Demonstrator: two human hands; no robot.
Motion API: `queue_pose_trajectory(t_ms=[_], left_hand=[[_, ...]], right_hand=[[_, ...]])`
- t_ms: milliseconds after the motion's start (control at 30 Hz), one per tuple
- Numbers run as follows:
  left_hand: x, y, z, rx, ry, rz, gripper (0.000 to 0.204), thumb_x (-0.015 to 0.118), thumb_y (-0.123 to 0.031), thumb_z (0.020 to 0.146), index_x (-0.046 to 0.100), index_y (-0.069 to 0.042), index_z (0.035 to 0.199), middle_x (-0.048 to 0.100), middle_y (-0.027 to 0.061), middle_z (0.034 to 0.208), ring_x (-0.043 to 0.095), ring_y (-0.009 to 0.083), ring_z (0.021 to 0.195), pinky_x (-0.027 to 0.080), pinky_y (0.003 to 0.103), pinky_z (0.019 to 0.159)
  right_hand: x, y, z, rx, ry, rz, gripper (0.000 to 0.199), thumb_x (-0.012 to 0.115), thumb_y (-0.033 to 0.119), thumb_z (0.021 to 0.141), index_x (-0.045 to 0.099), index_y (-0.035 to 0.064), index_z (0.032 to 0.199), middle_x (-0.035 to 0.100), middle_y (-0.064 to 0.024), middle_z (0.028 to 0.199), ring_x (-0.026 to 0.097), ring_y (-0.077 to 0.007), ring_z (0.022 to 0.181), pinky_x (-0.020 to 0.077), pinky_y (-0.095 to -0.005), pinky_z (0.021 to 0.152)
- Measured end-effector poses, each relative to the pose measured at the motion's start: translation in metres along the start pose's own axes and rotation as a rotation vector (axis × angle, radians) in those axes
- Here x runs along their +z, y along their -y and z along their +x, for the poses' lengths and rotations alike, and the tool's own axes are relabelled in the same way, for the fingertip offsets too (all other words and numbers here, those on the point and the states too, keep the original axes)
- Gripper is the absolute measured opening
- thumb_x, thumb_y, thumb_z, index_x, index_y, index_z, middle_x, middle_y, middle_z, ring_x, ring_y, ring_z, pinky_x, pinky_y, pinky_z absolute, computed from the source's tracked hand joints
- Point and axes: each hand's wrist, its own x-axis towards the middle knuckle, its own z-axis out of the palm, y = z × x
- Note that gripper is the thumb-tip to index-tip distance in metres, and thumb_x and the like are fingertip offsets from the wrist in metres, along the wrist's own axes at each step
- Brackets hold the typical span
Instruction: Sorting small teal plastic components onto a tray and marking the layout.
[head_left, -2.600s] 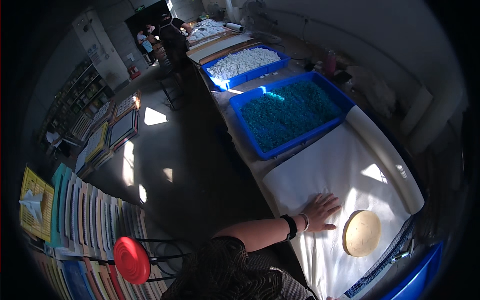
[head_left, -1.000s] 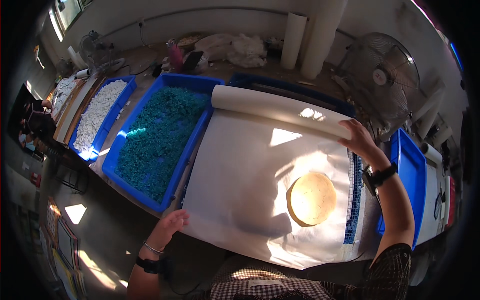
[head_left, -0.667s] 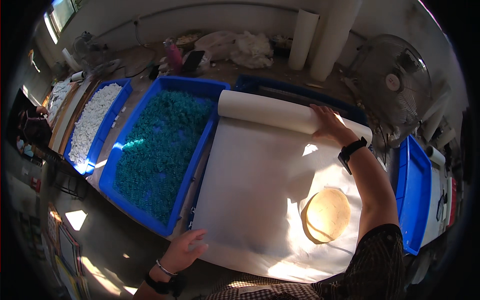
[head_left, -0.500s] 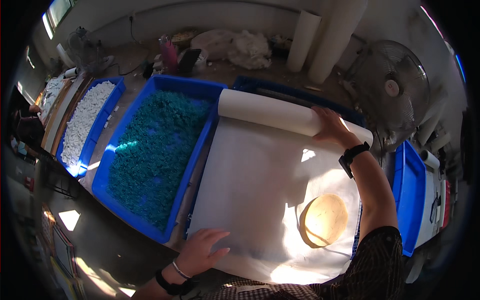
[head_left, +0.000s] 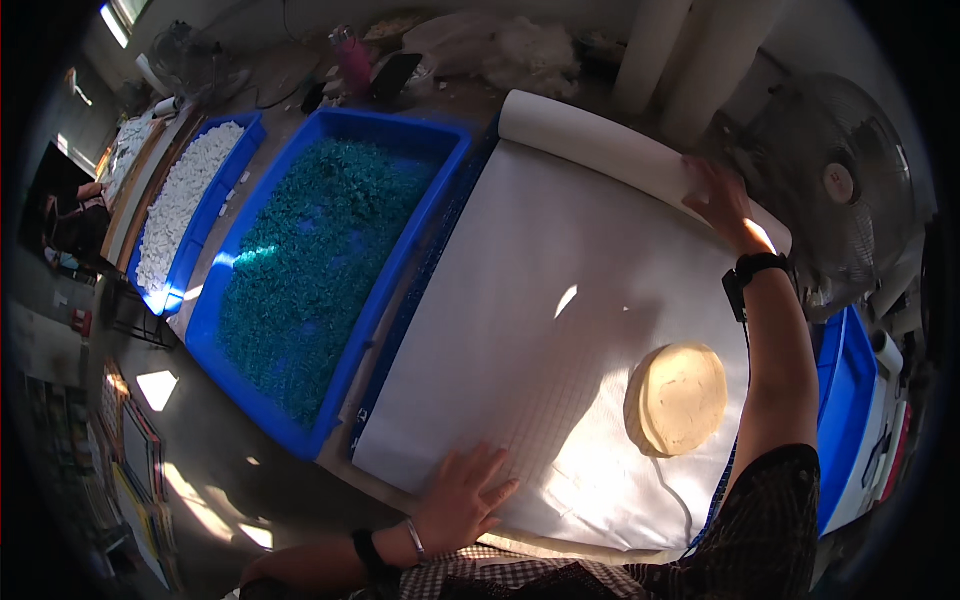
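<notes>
A white sheet lies spread before me, its far end still wound into a thick roll. My right hand rests on the roll near its right end, fingers stretched out, slightly blurred. At the sheet's near edge, my left hand lies flat with fingers spread and holds nothing. A round, pale yellow, thick disc-like piece sits on the right part of the sheet; what it is made of I cannot tell. Dark blue mesh-like edging shows beneath the sheet's left side.
Left stands a blue tray of teal pieces, and beyond it a blue tray of white pieces. A fan is at the far right, above another blue tray. Behind are a pink bottle and upright white rolls.
The roll has moved farther away under my right hand, and more sheet lies flat. My left hand has come down to the right onto the near edge. The view has shifted.
</notes>
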Motion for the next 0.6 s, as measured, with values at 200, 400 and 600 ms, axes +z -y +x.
queue_pose_trajectory(t_ms=[200,400,600], left_hand=[[0.028,-0.015,-0.008,-0.056,-0.091,-0.093,0.047,0.049,-0.047,0.085,0.052,-0.021,0.123,0.031,0.0139,0.139,0.028,0.035,0.127,0.024,0.055,0.096],[0.055,-0.011,-0.015,-0.046,-0.264,-0.017,0.041,0.041,-0.052,0.087,0.057,-0.027,0.117,0.046,0.0093,0.126,0.044,0.0312,0.113,0.03,0.05,0.092],[0.069,-0.008,-0.019,-0.05,-0.325,0.012,0.041,0.052,-0.046,0.083,0.056,-0.025,0.118,0.043,0.0091,0.13,0.044,0.0306,0.114,0.031,0.049,0.094]], right_hand=[[0.041,0.025,0.02,0.154,-0.094,-0.16,0.052,0.057,0.038,0.08,0.044,0.0172,0.126,0.046,-0.0071,0.125,0.039,-0.0233,0.121,0.0268,-0.0454,0.101],[0.054,0.032,0.042,0.278,-0.138,-0.198,0.046,0.051,0.043,0.085,0.046,0.0219,0.126,0.048,-0.006,0.123,0.041,-0.025,0.118,0.0254,-0.0502,0.101],[0.062,0.016,0.085,0.538,-0.105,-0.113,0.04,0.039,0.048,0.09,0.054,0.022,0.116,0.054,-0.0057,0.115,0.045,-0.0255,0.115,0.0277,-0.0536,0.097]])
